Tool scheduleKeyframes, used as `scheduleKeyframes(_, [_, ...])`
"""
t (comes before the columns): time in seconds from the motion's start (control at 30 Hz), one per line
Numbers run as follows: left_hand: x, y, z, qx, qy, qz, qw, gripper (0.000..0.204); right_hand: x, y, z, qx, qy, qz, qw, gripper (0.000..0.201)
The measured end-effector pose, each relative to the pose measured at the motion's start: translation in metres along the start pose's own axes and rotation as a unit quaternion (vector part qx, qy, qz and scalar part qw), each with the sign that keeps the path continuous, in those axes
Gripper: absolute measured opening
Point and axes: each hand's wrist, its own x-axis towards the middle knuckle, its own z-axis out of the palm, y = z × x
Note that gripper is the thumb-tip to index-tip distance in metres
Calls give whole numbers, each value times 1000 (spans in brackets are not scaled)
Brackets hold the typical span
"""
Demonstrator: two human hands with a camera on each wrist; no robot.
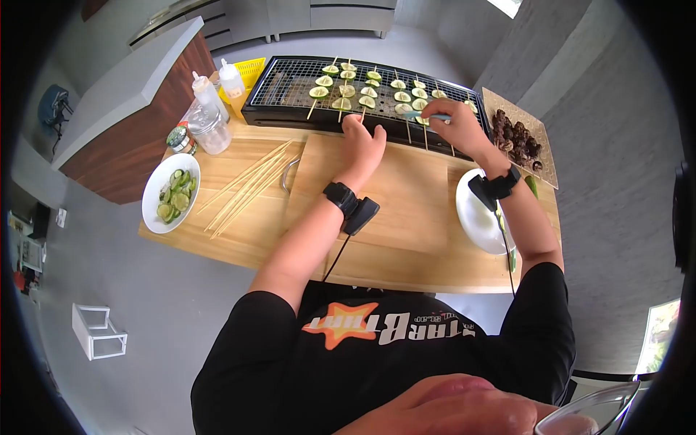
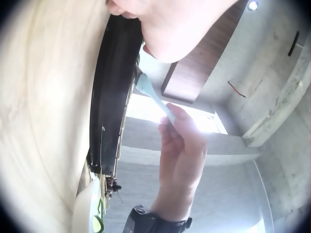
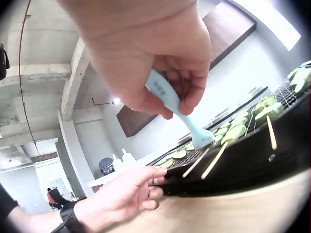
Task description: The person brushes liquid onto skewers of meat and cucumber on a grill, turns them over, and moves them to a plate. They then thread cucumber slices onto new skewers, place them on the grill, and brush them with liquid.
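Observation:
A light blue basting brush (image 3: 167, 97) is pinched between the thumb and fingers of my right hand (image 1: 460, 130). Its head (image 3: 201, 139) points down at skewered green-rimmed vegetable slices (image 3: 235, 132) on the right part of the black grill (image 1: 290, 116). More of these slices (image 1: 319, 92) lie in rows over the wire grate, their sticks jutting past the front edge. Close to that edge is my left hand (image 1: 360, 148), thumb spread from loosely bent fingers, beside a skewer's end; nothing shows in its grasp.
Left of a wooden board (image 1: 391, 196) lie bare bamboo skewers (image 1: 250, 188) and a white bowl (image 1: 150, 206) of slices. Squeeze bottles (image 1: 232, 81) and a glass jar (image 1: 212, 134) stand behind. At right are a white dish (image 1: 475, 225) and dark skewered pieces (image 1: 515, 138) on a board.

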Motion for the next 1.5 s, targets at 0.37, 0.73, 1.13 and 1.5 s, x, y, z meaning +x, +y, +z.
scheduleKeyframes(0.37, [-2,21,-14,0,-7,-1,1000,46,-12,0,-13,2,108,31,994,19])
scheduleKeyframes(0.73, [-2,25,-15,-35,14,32,999,39,-12,10,-25,-28,87,50,995,19])
scheduleKeyframes(1.13, [-2,20,-12,16,17,43,999,36,-27,41,-44,-67,121,94,986,17])
scheduleKeyframes(1.5, [-3,18,-10,-40,-6,12,999,36,-85,-5,-49,-105,131,-1,986,15])
